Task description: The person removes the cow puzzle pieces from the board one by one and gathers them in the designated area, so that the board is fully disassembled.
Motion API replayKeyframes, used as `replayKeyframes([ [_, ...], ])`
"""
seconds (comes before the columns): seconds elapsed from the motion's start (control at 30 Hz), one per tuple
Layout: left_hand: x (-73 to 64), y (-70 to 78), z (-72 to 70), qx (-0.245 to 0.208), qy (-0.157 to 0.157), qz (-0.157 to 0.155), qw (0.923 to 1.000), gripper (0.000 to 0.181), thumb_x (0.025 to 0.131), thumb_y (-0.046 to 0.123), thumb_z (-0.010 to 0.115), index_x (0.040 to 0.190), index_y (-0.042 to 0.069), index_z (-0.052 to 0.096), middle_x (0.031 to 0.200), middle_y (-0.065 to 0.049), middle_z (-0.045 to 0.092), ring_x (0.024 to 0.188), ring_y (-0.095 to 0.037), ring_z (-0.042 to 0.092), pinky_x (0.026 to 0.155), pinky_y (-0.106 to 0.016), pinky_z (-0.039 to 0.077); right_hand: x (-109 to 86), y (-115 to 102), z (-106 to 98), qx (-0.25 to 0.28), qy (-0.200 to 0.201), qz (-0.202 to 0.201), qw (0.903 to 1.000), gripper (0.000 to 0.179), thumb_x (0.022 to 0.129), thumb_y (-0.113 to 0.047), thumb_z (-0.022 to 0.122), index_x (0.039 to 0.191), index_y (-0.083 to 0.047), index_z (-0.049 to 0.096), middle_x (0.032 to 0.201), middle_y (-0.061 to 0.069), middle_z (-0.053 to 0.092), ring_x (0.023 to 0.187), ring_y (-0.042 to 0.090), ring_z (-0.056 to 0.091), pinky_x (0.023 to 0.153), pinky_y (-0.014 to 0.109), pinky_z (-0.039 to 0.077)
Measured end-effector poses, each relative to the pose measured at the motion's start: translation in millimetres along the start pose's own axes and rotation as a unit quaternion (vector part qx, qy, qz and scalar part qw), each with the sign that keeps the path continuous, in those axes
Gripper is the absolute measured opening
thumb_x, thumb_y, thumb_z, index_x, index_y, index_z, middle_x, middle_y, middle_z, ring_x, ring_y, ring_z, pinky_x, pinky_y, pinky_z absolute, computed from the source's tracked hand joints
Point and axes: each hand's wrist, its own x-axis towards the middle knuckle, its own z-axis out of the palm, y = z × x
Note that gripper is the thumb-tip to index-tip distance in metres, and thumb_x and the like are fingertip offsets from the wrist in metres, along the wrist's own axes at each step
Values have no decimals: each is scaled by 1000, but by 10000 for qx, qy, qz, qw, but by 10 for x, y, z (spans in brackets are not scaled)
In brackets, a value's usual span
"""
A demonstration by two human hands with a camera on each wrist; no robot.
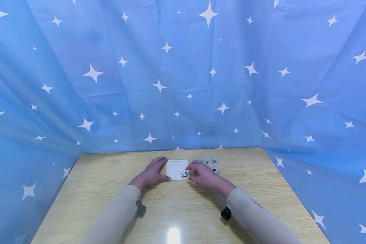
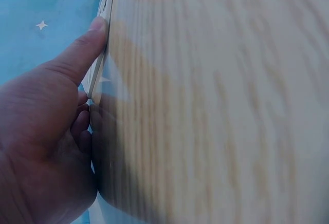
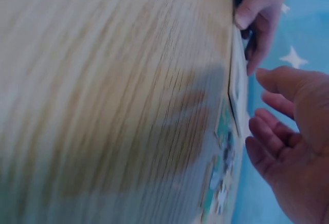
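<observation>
A shallow white puzzle tray [image 1: 176, 166] lies on the table with a raised rim. My left hand [image 1: 153, 171] holds its left side, thumb at the near corner and fingers at the far corner. In the left wrist view the thumb [image 2: 93, 36] presses against the tray's edge. A small white and teal puzzle piece [image 1: 184, 174] lies at the tray's near right corner. Over the tray's right edge, beside that piece, is my right hand [image 1: 202, 174]. Its fingers are loosely bent with nothing between them, apart from the table in the right wrist view.
To the tray's right, partly behind my right hand, lie more puzzle pieces: a blue and yellow one [image 1: 205, 161], a blue one [image 1: 214, 161] and a white and dark one [image 1: 216, 170]. A blue star-patterned curtain [image 1: 183, 74] surrounds the wooden table [image 1: 109, 173].
</observation>
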Motion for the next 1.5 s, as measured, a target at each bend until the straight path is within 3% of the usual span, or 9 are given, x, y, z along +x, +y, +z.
replayKeyframes([
  [0.27,-49,122,-49,177,-53,-124,9998,97,94,46,90,169,5,43,176,-13,37,162,-40,30,131,-60,29,162,-99,61,-414,-313,-74,9986,38,105,-14,78,141,-6,71,125,6,65,95,13,61,87,39,58],
  [0.67,-46,131,-50,186,-25,-40,9998,97,93,42,91,167,2,44,174,-15,39,161,-41,32,130,-61,29,272,-37,66,-263,-729,141,9969,36,104,-16,81,140,-12,77,117,3,62,88,13,60,80,35,55],
  [1.2,-36,126,-49,218,-36,-80,9997,97,93,44,91,168,3,44,175,-14,38,162,-41,31,131,-61,29,322,-2,88,96,-761,250,9967,28,102,-12,82,130,-13,81,114,-1,69,94,12,64,86,38,58],
  [1.5,-40,143,-66,201,-38,-87,9998,98,93,45,90,169,5,43,175,-14,38,162,-41,30,131,-61,28,328,11,112,216,-799,123,9965,20,103,-8,79,122,-13,80,110,2,65,91,14,61,83,37,56],
])
